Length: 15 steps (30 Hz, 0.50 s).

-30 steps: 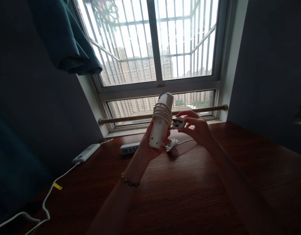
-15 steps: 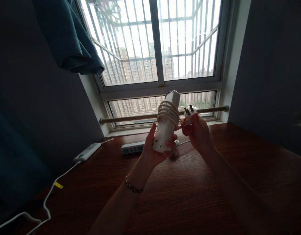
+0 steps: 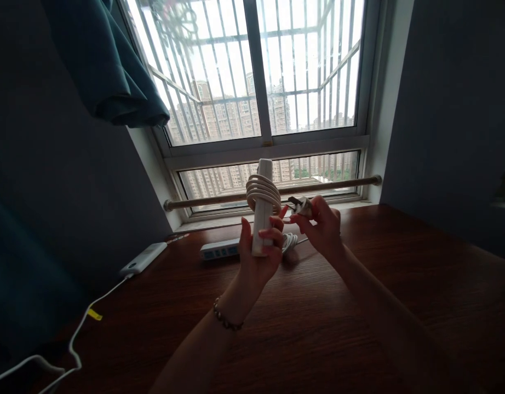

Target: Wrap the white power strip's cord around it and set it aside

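Held up above the table, a white power strip (image 3: pixel 262 219) stands nearly upright, its narrow side towards me. My left hand (image 3: pixel 258 254) is closed around its lower end. Several turns of its white cord (image 3: pixel 263 190) are wrapped about the upper half. Just right of the strip, my right hand (image 3: pixel 323 227) pinches a white plug (image 3: pixel 300 207), whose metal prongs point left towards the coils. The fingertips of both hands come close together there. I cannot see the strip's socket face.
On the wooden table (image 3: pixel 310 323), a second power strip (image 3: pixel 219 249) with blue sockets lies behind my left hand, its coiled cord (image 3: pixel 289 242) to the right. A white box-shaped device (image 3: pixel 143 259) with a cable (image 3: pixel 78 334) lies left. A metal rail (image 3: pixel 219 201) crosses the window.
The held power strip has turned from its broad face to its narrow side and moved left. My right hand has come lower and left, swinging the plug's prongs from upward to leftward.
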Available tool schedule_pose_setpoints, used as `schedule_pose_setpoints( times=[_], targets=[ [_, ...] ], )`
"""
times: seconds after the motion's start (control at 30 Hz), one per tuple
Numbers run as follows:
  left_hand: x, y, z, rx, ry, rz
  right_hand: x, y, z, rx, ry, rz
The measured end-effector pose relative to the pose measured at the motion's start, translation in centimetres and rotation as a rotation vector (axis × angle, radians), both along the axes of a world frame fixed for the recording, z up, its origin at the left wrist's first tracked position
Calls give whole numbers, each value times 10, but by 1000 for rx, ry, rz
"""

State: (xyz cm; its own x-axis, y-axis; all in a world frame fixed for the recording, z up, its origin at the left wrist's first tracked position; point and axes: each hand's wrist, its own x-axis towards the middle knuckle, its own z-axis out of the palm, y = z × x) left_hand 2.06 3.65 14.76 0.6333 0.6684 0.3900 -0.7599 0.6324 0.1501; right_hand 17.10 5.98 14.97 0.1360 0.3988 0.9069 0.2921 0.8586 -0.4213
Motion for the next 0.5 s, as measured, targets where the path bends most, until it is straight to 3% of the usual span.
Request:
schedule_pose_setpoints(
  times=[0.2, 0.37, 0.5],
  targets=[
    [3, -2, -4, 16, 58, -76, 2, -14, 7, 235, -139, -215],
    [-1, 1, -4, 27, 127, -93, 0, -19, 10, 211, -173, -233],
    [-6, 0, 2, 22, 285, 3, -3, -22, 12, 206, -127, -201]
  ],
)
